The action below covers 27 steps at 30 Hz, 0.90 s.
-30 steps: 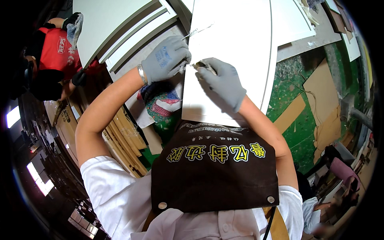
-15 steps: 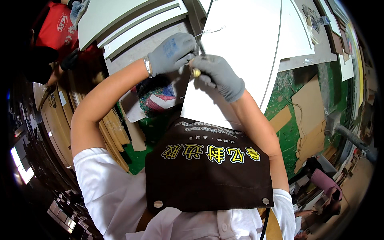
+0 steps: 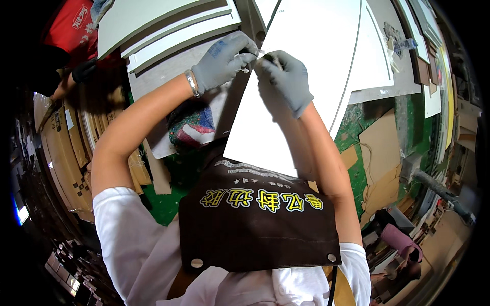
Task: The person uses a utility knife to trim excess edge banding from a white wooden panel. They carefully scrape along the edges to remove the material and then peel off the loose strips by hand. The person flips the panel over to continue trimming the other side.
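Your gloved left hand (image 3: 217, 64) and right hand (image 3: 291, 81), fingers curled, near white panel (image 3: 316, 51) edge; can't tell what they're pinching.

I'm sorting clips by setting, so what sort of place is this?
Probably a furniture or panel workshop: large white panels take up much of the view, flat cardboard lies on the green floor, and grey work gloves are worn.

Flat white panel (image 3: 316, 46), broad face up, left edge below the meeting point of both hands, shadow across the near right part. Thin, pale, wispy scrap (image 3: 261, 53) between left hand (image 3: 223, 60) and right hand (image 3: 287, 77). Small object (image 3: 277, 62), mostly hidden, within the right hand's curled fingers.
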Motion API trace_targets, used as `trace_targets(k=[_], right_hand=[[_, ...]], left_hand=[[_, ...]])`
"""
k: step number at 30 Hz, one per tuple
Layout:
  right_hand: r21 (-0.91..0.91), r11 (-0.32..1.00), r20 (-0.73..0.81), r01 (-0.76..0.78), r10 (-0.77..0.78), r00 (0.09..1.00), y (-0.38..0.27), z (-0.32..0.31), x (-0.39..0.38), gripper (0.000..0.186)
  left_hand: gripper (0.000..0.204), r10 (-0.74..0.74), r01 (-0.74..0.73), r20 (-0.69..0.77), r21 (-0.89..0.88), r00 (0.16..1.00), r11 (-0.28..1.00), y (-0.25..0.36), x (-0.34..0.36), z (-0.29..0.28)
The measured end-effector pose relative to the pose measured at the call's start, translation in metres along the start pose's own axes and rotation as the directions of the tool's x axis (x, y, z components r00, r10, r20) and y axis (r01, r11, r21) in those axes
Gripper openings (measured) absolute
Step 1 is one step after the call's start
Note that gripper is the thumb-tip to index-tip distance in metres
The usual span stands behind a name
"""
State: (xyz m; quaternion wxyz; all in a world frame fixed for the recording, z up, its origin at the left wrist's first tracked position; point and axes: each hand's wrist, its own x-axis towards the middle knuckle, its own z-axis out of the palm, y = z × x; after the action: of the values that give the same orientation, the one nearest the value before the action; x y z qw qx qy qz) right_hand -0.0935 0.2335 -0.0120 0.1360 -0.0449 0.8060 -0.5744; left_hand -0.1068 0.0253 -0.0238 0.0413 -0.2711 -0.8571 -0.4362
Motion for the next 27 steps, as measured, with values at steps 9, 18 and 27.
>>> trace_targets(k=[9, 18, 27], right_hand=[[0.42, 0.907, -0.204, -0.031, 0.128, 0.971, -0.023, -0.04, 0.026, 0.02], [0.403, 0.91, -0.241, 0.094, 0.006, 0.971, -0.05, -0.046, 0.008, 0.023], [0.447, 0.892, -0.317, 0.058, 0.097, 0.943, -0.021, -0.075, -0.004, 0.032]], left_hand=[[0.055, -0.289, 0.289, 0.006, -0.041, 0.957, 0.956, 0.006, -0.002, 0.009], [0.023, -0.084, 0.122, -0.157, 0.256, 0.984, 0.959, -0.022, 0.065, 0.031], [0.01, -0.064, -0.151, -0.487, -0.39, 0.871, 0.908, 0.036, 0.204, -0.102]])
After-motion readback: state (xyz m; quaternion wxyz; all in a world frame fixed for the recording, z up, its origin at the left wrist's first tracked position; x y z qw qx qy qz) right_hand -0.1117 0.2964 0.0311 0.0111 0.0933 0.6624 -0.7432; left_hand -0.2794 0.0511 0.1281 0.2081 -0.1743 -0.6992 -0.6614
